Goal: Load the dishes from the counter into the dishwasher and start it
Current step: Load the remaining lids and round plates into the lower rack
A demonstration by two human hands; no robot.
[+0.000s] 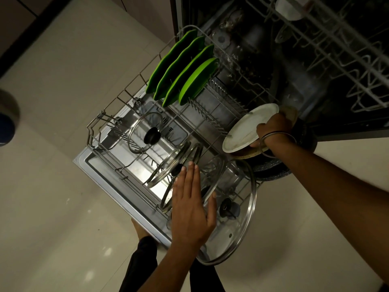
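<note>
Head view: I see my right hand (271, 128) with fingers curled round the rim of a white plate (248, 128), held at the right edge of the pulled-out lower rack (117, 98). My left hand (192, 204) hovers flat, fingers straight and pressed together, over glass lids (145, 132) standing in the rack. Four green plates (183, 66) stand upright at the rack's far side.

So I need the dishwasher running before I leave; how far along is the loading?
Partly done. Four green plates stand in the lower rack, with several glass lids beside them. In hand: the right hand holds a white plate at the rack's edge, over other dishes; the left hand hovers open over the lids. Left: placing those dishes, pushing the rack in, shutting the door, starting it.
</note>
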